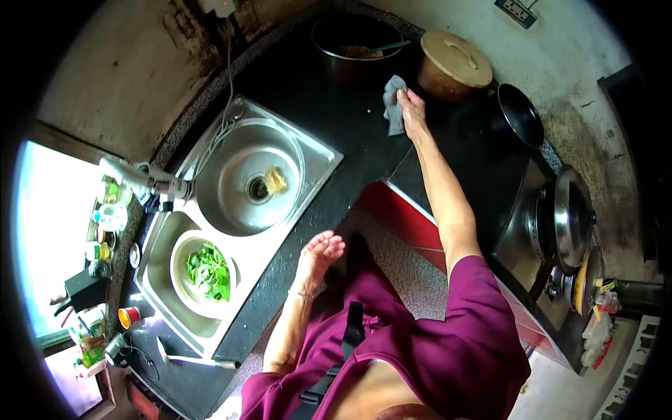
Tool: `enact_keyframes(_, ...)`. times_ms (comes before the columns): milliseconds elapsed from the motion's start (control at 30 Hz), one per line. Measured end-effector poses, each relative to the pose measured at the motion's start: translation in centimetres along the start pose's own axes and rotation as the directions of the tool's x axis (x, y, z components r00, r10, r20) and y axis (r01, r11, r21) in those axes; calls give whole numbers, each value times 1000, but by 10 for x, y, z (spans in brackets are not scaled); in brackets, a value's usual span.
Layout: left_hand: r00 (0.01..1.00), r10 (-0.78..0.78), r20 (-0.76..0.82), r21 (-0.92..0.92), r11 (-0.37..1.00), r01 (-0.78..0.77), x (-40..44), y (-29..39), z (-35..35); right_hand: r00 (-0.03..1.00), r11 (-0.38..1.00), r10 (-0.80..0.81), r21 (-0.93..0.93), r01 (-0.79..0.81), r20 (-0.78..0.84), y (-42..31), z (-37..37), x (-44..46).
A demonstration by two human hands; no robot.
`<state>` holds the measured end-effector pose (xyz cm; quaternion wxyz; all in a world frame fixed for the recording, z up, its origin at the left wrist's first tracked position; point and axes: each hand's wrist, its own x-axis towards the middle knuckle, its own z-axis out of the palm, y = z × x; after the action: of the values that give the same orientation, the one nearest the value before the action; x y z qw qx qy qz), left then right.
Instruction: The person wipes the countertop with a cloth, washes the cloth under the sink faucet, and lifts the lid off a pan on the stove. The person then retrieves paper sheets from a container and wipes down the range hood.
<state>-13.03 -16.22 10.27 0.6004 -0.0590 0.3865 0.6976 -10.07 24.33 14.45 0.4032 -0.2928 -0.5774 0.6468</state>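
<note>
My right hand [413,112] is closed on a grey cloth [395,126], at the far part of the black countertop [364,150]. Part of the cloth hangs out beyond my thumb, near a lidded brown pot [448,73] and a dark pot [353,59] with a utensil in it. My left hand [322,253] hovers by the counter's front edge with loosely curled fingers, holding nothing that I can see. Nearest to it is the steel double sink [283,241]. One basin has a yellowish scrap [274,180] by its drain; in the other sits a white bowl [180,269] of green leaves [210,271].
A black pan [519,115] stands at the right back, beyond which a lidded wok [574,217] sits on the stove. The faucet [157,183] reaches over the sink from the left. A hammer-like tool [199,361] and an orange cup [129,317] lie on the near-left counter.
</note>
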Motion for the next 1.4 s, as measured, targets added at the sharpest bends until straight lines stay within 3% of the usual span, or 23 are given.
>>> enact_keyframes(33,1000,-11,-5,6,1000,11,3,-3,6,999,994,36,-100,-36,-2,8,-9,16)
enact_keyframes(100,998,-48,26,0,999,48,12,-12,8,984,953,-175,-249,173,14,58,-18,56)
enact_keyframes(167,996,-91,9,36,995,90,18,-16,18,978,867,-164,-455,205,129,82,-9,67)
enact_keyframes(200,995,-97,25,25,995,96,23,-20,19,984,719,-98,-674,171,145,76,2,57)
enact_keyframes(233,994,-111,18,30,993,111,25,-21,24,943,517,-273,-797,310,190,88,13,47)
enact_keyframes(300,992,-123,-2,34,992,123,31,-23,32,837,383,-471,-790,478,279,82,30,25)
enact_keyframes(367,992,-126,2,28,992,125,37,-23,37,895,517,-340,-738,434,288,91,28,6)
enact_keyframes(400,992,-122,13,28,992,122,38,-21,38,854,502,-430,-710,494,291,100,25,-7)
enact_keyframes(500,992,-124,26,-33,992,125,38,-17,38,952,650,-79,-708,275,297,82,31,-70)
enact_keyframes(567,983,-185,18,-104,977,185,40,-21,27,951,718,-12,-659,223,310,69,51,-125)
enact_keyframes(633,981,-192,14,-172,966,191,37,-25,20,978,828,89,-560,33,190,77,83,-177)
enact_keyframes(700,977,-202,68,-265,941,213,35,-41,-4,974,965,158,-234,-117,164,79,125,-216)
enact_keyframes(767,971,-207,119,-384,892,237,21,-42,-15,977,971,135,-218,-97,168,79,159,-245)
enact_keyframes(833,983,-180,23,-388,905,174,3,-31,-11,975,954,172,-271,-130,138,87,187,-253)
enact_keyframes(867,981,-190,25,-386,904,185,-1,-35,-29,963,967,233,-134,-215,136,82,193,-255)
enact_keyframes(933,982,-190,18,-344,920,185,-10,-32,-34,837,787,456,302,-538,303,75,199,-251)
enact_keyframes(967,984,-176,32,-327,928,176,-13,-33,-36,764,570,479,508,-645,432,63,204,-245)
enact_keyframes(1067,985,-157,76,-341,924,174,-19,-29,-29,720,280,376,669,-689,583,5,212,-214)
enact_keyframes(1100,983,-166,73,-327,927,181,-19,-28,-25,761,273,324,714,-645,563,15,208,-201)
enact_keyframes(1200,977,-211,35,-289,933,212,-18,-23,-10,862,465,154,735,-494,482,-4,164,-163)
enact_keyframes(1267,972,-225,67,-277,932,235,-13,-26,-10,947,568,156,758,-320,282,-18,118,-142)
enact_keyframes(1400,955,-272,118,-275,915,295,4,-35,-4,997,769,54,639,-11,-47,-38,-28,-107)
